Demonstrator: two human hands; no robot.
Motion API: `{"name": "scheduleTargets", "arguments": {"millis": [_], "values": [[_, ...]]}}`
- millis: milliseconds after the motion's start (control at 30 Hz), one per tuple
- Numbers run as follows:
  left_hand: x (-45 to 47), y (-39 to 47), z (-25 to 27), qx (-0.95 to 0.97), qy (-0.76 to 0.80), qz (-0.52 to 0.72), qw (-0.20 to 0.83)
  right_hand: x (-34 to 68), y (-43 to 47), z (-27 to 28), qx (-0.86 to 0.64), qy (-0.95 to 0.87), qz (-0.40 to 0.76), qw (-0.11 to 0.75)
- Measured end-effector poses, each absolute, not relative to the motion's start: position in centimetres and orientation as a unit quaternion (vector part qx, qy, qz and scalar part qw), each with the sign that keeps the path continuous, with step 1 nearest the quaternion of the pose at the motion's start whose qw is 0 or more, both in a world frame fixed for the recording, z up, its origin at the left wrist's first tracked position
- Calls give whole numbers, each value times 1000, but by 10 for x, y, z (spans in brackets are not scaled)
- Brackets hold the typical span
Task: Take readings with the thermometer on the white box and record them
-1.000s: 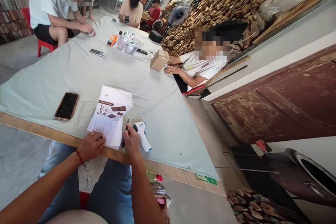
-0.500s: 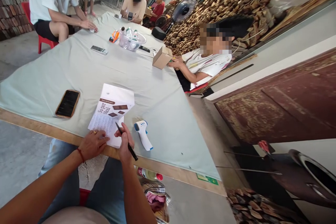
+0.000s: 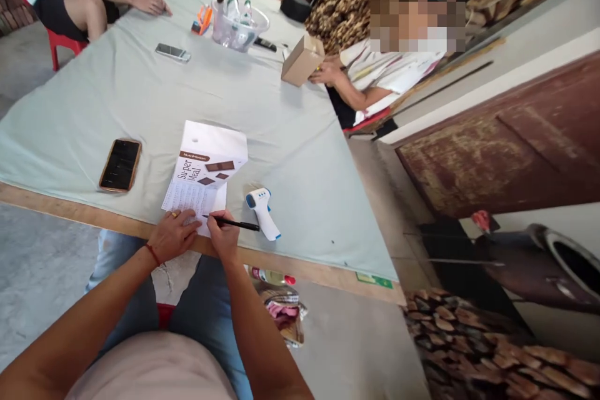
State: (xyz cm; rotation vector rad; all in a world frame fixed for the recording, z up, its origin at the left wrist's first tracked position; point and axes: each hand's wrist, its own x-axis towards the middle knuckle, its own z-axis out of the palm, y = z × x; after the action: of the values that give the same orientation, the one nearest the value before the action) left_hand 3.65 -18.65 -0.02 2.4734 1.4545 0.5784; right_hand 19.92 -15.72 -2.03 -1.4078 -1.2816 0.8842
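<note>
- Head view (only cam), change: the pen (image 3: pixel 237 223) lay on the table (image 3: pixel 75 112) under the R hand (image 3: pixel 225 236) 1 s ago. At 0.5 s ago it was up, tip raised over the leaflet (image 3: pixel 213 153). Now it's low & near level, tip down by the leaflet's bottom part, nr the L hand (image 3: pixel 172 236).
- Meaning (my read): pick-up's done, R hand is set in a writing pose. Can't tell if tip touches paper; no fresh mark legible at this res.
- R hand: thumb & fingers clamped on pen, not far from its tip; other end sticks out to R, just beside the thermometer (image 3: pixel 264 212).
- L hand: not gripping. Fingers mostly tog., slightly bent, laid on leaflet's lower part, prob. steadying it.
- Leaflet: on table at near edge, directly in front of the person. Lower part has small print; upper panel ("Su-per Meal") looks lifted off a crease, exact angle unclear.
- Around: dark phone (image 3: pixel 120 165) L of leaflet, well apart; thermometer to R. Both look same as 0.5 s ago rel. to leaflet.
- Farther off: cardboard box (image 3: pixel 302 61) w/ a co-worker's hands (image 3: pixel 329 70) next to it.
</note>
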Motion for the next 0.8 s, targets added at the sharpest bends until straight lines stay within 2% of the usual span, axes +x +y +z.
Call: {"name": "scheduleTargets", "arguments": {"millis": [300,467,800], "values": [[32,-169,5,859,486,154,54,194,-145,-10,-554,-473,421,540],[31,-163,5,863,478,163,28,192,-144,-12,-546,-486,372,572],[30,-164,2,865,466,188,-8,196,-143,-22,-539,-583,325,513]]}}
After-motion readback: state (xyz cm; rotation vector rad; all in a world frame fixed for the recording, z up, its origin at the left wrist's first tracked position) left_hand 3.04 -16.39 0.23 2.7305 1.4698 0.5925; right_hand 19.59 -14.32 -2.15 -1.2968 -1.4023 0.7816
